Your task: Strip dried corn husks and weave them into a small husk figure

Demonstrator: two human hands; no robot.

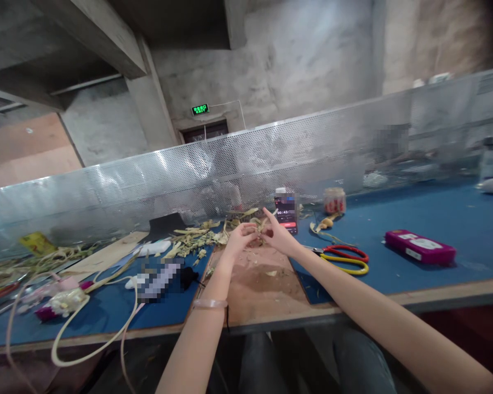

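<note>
My left hand (243,238) and my right hand (276,232) meet above a reddish-brown board (258,284) at the centre of the blue work table. The fingers of my left hand are bent together against something small and pale between the hands, too small to name. On my right hand, thumb and lower fingers pinch near the same spot while the index finger points up. Pale green and yellow plant scraps (195,239) lie left of the hands. Just behind my right hand a phone (285,210) stands upright, showing a timer.
Scissors with red and yellow handles (345,259), a purple box (419,247) and a jar with red contents (334,201) are on the right. Pale looped cords (61,334) hang over the left front edge. A perforated metal screen (213,158) runs behind the table.
</note>
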